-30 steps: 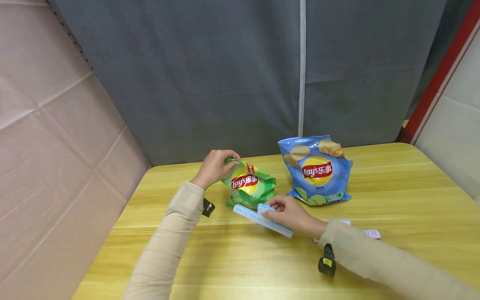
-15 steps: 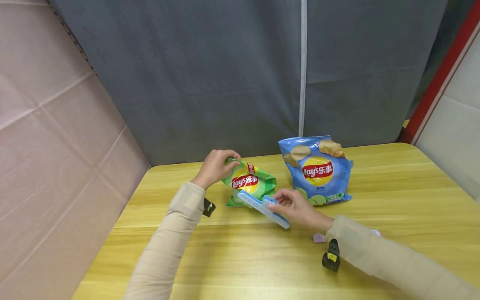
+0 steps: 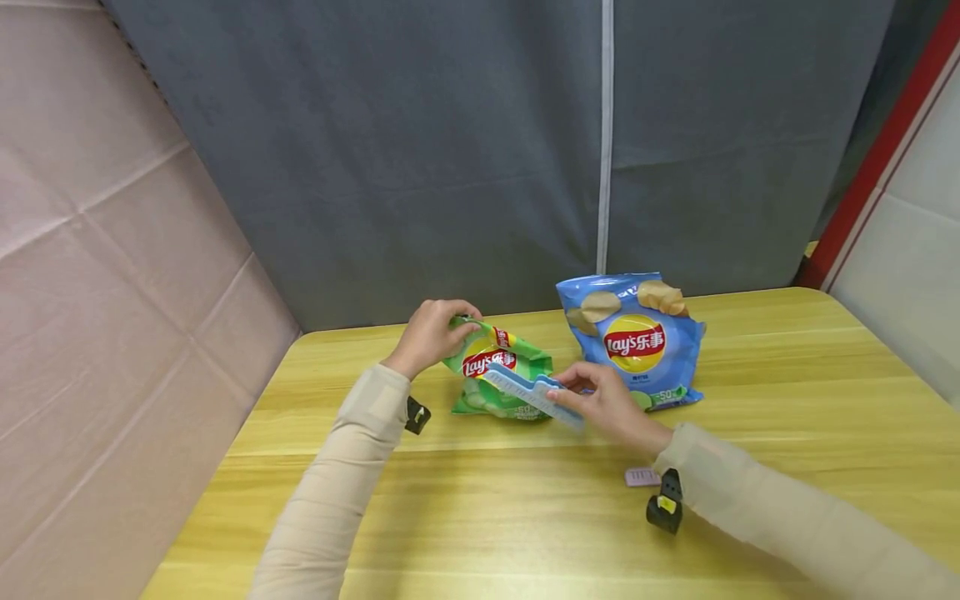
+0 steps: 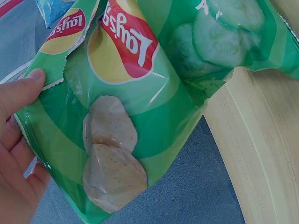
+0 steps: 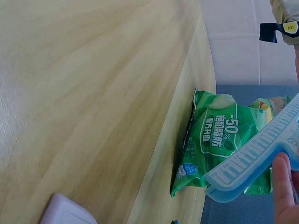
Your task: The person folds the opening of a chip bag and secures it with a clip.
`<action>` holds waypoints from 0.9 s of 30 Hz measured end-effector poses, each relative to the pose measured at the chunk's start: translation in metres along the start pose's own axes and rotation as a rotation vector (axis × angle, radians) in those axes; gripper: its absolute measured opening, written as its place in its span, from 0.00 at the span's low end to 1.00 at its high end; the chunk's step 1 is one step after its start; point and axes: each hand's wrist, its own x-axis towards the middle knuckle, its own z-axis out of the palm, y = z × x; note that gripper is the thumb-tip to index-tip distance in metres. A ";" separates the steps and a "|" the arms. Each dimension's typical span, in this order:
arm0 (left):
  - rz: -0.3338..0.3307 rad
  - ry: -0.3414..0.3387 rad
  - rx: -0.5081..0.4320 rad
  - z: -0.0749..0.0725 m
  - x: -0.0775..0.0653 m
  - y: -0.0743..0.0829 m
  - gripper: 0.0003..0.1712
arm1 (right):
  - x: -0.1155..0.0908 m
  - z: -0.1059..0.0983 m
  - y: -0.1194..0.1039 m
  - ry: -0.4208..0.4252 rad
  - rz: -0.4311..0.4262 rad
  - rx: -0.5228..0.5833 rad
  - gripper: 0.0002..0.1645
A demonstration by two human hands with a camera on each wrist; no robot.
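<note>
My left hand [image 3: 431, 337] pinches the upper left corner of a green Lay's chip bag [image 3: 480, 402], which stands on the table. In the left wrist view, the thumb presses a folded-over flap with a jagged edge against the green bag [image 4: 163, 130]. My right hand [image 3: 606, 410] holds a light blue bag clip [image 3: 517, 386] by its grip, between thumb and fingers. The clip's long ruler-marked bar slants across the front of the green bag in the head view. Seen from the right wrist, the blue clip [image 5: 252, 161] overlaps the bag, its far end near the bag's lower part.
A blue Lay's chip bag [image 3: 637, 321] stands upright right of the green one, partly behind my right hand. A pale purple clip [image 3: 641, 477] lies on the wooden table [image 3: 480, 525], mostly hidden under my right forearm. A grey curtain [image 3: 375, 167] hangs behind the table.
My right hand has raised the blue clip and brought it farther back and slightly right, from below the green bag to across its front. The left hand keeps its hold in place.
</note>
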 end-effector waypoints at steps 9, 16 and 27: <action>0.005 -0.003 -0.007 0.000 0.001 0.001 0.07 | 0.007 -0.006 -0.002 0.079 -0.019 -0.055 0.09; 0.025 0.008 0.008 -0.001 0.002 0.001 0.06 | 0.012 -0.012 -0.002 0.179 -0.089 -0.075 0.08; 0.014 -0.007 0.002 -0.002 0.002 0.000 0.06 | 0.020 -0.012 -0.002 0.237 -0.092 -0.095 0.08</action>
